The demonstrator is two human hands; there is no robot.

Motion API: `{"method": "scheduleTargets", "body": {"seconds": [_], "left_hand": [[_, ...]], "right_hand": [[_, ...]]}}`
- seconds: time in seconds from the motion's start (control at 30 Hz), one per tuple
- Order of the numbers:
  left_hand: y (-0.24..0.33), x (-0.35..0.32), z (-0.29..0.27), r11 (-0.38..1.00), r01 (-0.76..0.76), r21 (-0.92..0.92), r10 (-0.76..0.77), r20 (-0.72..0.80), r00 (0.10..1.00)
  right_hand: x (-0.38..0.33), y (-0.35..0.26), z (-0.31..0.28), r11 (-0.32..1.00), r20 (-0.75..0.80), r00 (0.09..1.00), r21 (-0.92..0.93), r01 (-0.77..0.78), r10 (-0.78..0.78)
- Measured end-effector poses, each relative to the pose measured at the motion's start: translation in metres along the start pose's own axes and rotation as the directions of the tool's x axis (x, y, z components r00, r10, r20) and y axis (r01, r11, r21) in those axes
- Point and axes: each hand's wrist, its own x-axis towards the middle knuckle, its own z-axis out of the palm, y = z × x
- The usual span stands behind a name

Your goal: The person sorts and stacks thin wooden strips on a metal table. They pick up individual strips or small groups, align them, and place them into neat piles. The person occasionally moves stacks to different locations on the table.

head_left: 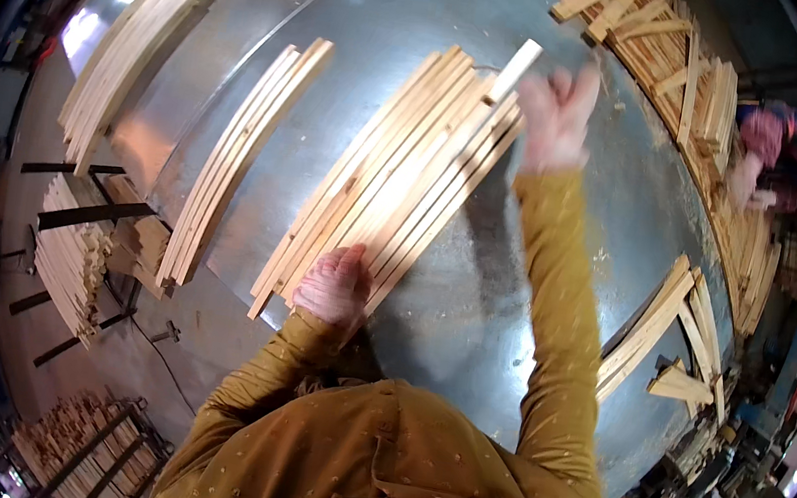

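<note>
Several long, pale wooden strips [382,182] lie side by side on the metal table [427,342], slanting from lower left to upper right. My left hand [332,286] is closed over their near ends, fingers curled on the wood. One brightly lit strip [515,72] juts out past the others at the far end. Beside it, my right hand [559,114] is blurred by motion; its fingers look spread, and I see nothing held in them. A narrower bundle of strips [245,161] rests to the left.
Another strip stack [133,57] lies at the far left. Loose pieces [647,329] are on the table's right side. Beyond the table's wooden-board edge [660,67], with more pieces on it, a person in a plaid sleeve [796,134] works. Racked wood [69,258] stands at lower left.
</note>
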Motion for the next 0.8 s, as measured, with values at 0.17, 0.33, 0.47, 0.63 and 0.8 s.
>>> {"method": "scheduleTargets", "body": {"seconds": [0.17, 0.33, 0.47, 0.63, 0.8], "left_hand": [[0.051, 0.005, -0.042, 0.992, -0.114, -0.061, 0.118, 0.072, 0.990], [-0.044, 0.005, -0.040, 0.986, 0.161, -0.052, -0.169, -0.285, 0.944], [-0.080, 0.012, -0.028, 0.922, 0.327, 0.205, -0.304, -0.139, 0.943], [-0.081, 0.015, -0.017, 0.927, 0.263, 0.266, -0.258, -0.054, 0.965], [-0.079, 0.019, -0.022, 0.951, 0.208, 0.228, -0.200, -0.058, 0.978]], "right_hand": [[-0.142, -0.017, 0.057, 0.857, 0.183, 0.894, 0.259, -0.446, 0.410], [-0.033, 0.006, 0.006, 0.905, 0.203, 0.950, 0.311, -0.291, 0.236], [0.075, 0.024, 0.041, 0.910, 0.146, 0.908, -0.203, -0.361, 0.393], [0.146, 0.094, 0.098, 0.617, 0.150, 0.888, -0.768, -0.172, 0.434], [0.148, 0.108, 0.104, 0.637, 0.224, 0.867, -0.760, -0.131, 0.445]]}}
